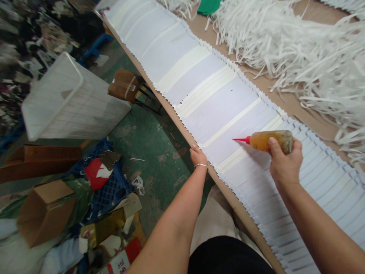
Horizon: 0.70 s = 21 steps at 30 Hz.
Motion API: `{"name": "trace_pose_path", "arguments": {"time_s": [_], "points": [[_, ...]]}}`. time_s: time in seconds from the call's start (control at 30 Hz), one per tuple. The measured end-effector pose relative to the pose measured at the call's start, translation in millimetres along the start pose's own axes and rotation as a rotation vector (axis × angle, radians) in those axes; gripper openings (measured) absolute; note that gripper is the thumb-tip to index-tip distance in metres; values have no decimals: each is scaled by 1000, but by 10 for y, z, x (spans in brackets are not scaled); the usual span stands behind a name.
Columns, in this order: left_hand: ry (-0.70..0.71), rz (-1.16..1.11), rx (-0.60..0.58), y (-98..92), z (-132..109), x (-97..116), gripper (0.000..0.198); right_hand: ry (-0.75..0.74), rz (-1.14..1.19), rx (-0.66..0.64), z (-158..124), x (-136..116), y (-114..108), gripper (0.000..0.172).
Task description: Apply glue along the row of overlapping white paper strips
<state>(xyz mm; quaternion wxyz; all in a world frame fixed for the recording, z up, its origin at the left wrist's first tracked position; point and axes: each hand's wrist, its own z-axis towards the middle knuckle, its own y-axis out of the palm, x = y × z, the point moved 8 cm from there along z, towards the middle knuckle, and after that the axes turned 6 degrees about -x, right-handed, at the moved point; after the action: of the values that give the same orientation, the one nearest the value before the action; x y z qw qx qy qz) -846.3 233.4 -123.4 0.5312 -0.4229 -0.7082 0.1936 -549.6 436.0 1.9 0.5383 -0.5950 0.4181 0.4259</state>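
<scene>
On bench (pixel 288 89), along its edge: pleated paper (pixel 216 114). Right hand (pixel 285 163) closed round glue bottle (pixel 270 141), nozzle (pixel 241 140) over paper. Left hand (pixel 198 156) open at paper edge. Gluing in hand; nozzle calls for lowering to paper.

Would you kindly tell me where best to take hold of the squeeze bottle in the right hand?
Grip the wide body of the squeeze bottle, near its rounded end, from above, as the right hand does; the thin red nozzle tapers away and should stay free.
</scene>
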Motion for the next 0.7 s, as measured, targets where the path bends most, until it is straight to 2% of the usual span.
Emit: {"name": "trace_pose_path", "arguments": {"time_s": [0.1,0.4,0.57,0.7], "points": [[-11,-4,4,-4,-10,-7,50,0,-96,22,-225,-30,35,65],[-4,-1,0,-47,-43,31,49,-28,-230,-142,-747,-208,409,65],[-8,5,-9,-51,-44,32,49,-223,-231,-226,-843,-411,491,62],[-19,14,-13,-31,-30,11,50,-440,-114,-301,-655,-616,362,70]]}}
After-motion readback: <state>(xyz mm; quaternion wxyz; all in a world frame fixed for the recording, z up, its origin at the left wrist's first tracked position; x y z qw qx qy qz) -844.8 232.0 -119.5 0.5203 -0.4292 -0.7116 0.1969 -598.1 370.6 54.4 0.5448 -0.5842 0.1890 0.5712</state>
